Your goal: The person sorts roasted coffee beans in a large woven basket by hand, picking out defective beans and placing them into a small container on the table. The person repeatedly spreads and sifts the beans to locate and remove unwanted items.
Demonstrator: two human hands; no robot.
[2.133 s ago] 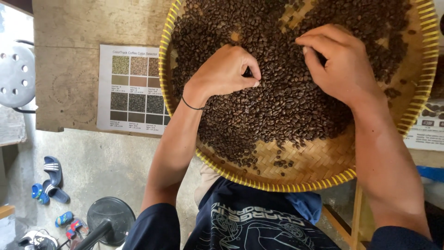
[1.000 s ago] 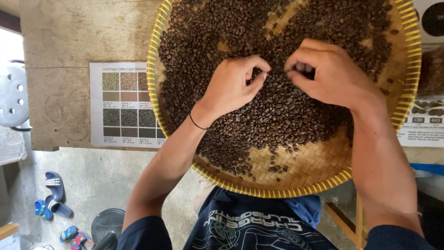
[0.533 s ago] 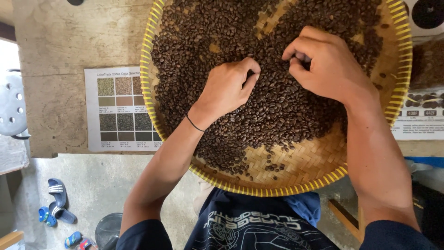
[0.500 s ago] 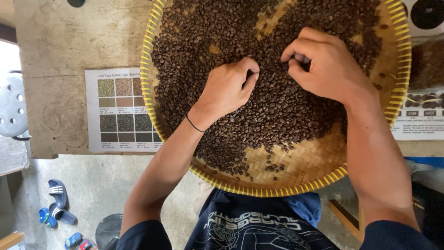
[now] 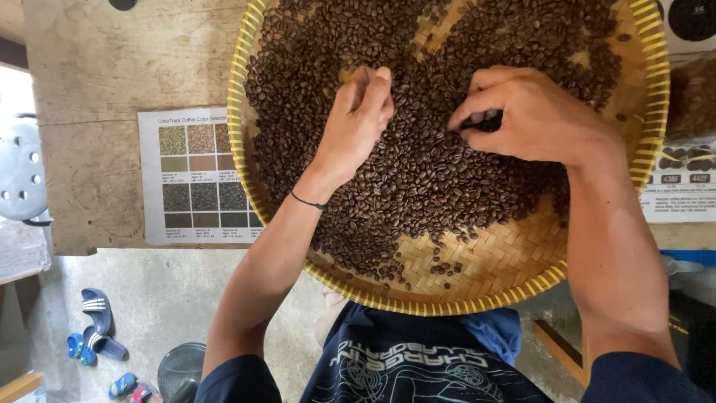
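A wide, round woven tray [image 5: 477,276] with a yellow rim holds a thick layer of dark brown roasted coffee beans [image 5: 418,179]. The beans are glossy and oval, heaped deepest under and between the two hands and thinning toward the person, where the pale herringbone weave shows bare with only a few stray beans on it.

The left hand [image 5: 356,123] rests on the beans with its fingers drawn close together, fingertips pinched narrow; whether a bean sits between them cannot be told. A thin dark band circles that wrist. The right hand [image 5: 533,116], just beside it, is curled with the thumb and fingers nearly closed over a few beans at its tips.

The tray sits on a rough wooden table [image 5: 112,67] and overhangs its near edge. To the left of the left hand, a printed colour chart [image 5: 195,175] with brown and green squares lies flat on the wood, partly tucked under the tray's rim. Below the table is a grey concrete floor [image 5: 171,298] with blue sandals [image 5: 95,328] on it.
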